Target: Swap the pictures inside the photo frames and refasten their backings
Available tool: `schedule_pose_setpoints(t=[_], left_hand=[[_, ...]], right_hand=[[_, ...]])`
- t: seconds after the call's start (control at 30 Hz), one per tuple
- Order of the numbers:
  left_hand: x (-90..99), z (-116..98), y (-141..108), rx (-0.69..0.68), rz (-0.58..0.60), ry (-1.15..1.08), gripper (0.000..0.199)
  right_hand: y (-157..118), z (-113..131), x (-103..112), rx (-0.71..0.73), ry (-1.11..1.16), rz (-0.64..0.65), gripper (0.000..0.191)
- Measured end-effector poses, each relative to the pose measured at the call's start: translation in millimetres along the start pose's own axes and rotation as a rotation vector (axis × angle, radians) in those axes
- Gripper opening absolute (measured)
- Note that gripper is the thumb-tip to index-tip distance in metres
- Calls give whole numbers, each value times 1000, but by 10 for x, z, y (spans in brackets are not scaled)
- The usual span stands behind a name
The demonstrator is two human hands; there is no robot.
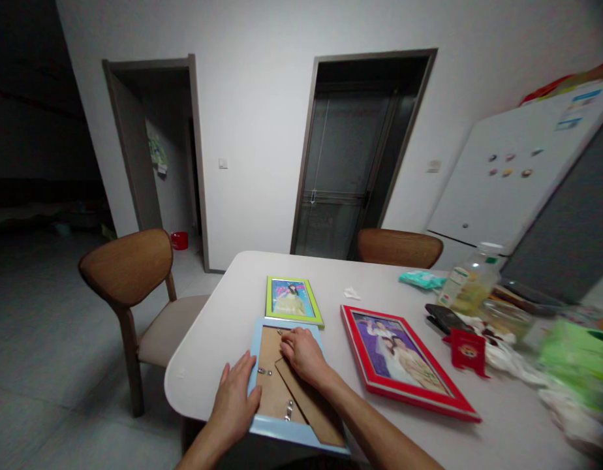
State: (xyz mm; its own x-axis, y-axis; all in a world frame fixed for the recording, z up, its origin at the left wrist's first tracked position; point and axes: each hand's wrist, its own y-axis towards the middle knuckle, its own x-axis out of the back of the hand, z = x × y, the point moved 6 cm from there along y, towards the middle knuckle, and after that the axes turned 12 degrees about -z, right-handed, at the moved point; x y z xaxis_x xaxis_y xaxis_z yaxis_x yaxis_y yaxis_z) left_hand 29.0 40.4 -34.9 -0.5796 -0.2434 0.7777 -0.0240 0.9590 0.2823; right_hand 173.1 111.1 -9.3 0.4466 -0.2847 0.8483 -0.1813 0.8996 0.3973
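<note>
Light blue photo frame [282, 428] is lying face down at the lower centre of the frame, on the near end of the white table [211, 343]; this side up, its backing board [269, 398], metal clips [289, 410] and brown stand flap [309, 401] are all facing the person.

Left hand [235, 397] is lying spread and unclenched over the left rim, thumb reaching onto the board, probably steadying the piece against sliding. Right hand [302, 354] is bending its fingers over the board's upper part, beside the flap's narrow top; whether they are pinching anything, cannot tell.

Yellow-green photo frame [292, 300] is lying picture up just beyond the blue one. Red photo frame [399, 359] is also lying picture up, right of centre, seemingly set aside to leave elbow room.

Plastic bottle [472, 277], red packet [468, 351] and green bag [578, 359] are crowding the right edge, well apart from both hands.
</note>
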Motion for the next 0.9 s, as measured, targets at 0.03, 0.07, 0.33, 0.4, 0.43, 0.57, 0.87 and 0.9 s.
schedule_pose_setpoints(t=[0.03, 0.07, 0.33, 0.4, 0.43, 0.57, 0.87, 0.9], left_hand=[[-6, 2, -1, -6, 3, 19, 52], [-11, 2, -2, -13, 3, 34, 51], [-30, 10, -6, -29, -10, 63, 49], [-30, 14, -12, -28, -9, 65, 49], [-31, 14, -14, -30, -7, 67, 49], [-38, 5, -15, -44, -2, 86, 48], [-55, 11, 2, -63, 0, 103, 51], [-55, 11, 3, -62, -1, 100, 51]], right_hand=[[-44, 47, 19, 23, 26, 0, 26], [-96, 102, 37, 52, 58, 1, 27], [-370, 351, 46, 123, 174, 79, 18], [-347, 362, 45, 96, 173, 52, 17], [-337, 376, 42, 93, 172, 39, 17], [-316, 436, 13, 94, 156, 13, 19], [-256, 440, -46, 70, 100, -41, 14], [-243, 442, -59, 68, 80, -40, 14]])
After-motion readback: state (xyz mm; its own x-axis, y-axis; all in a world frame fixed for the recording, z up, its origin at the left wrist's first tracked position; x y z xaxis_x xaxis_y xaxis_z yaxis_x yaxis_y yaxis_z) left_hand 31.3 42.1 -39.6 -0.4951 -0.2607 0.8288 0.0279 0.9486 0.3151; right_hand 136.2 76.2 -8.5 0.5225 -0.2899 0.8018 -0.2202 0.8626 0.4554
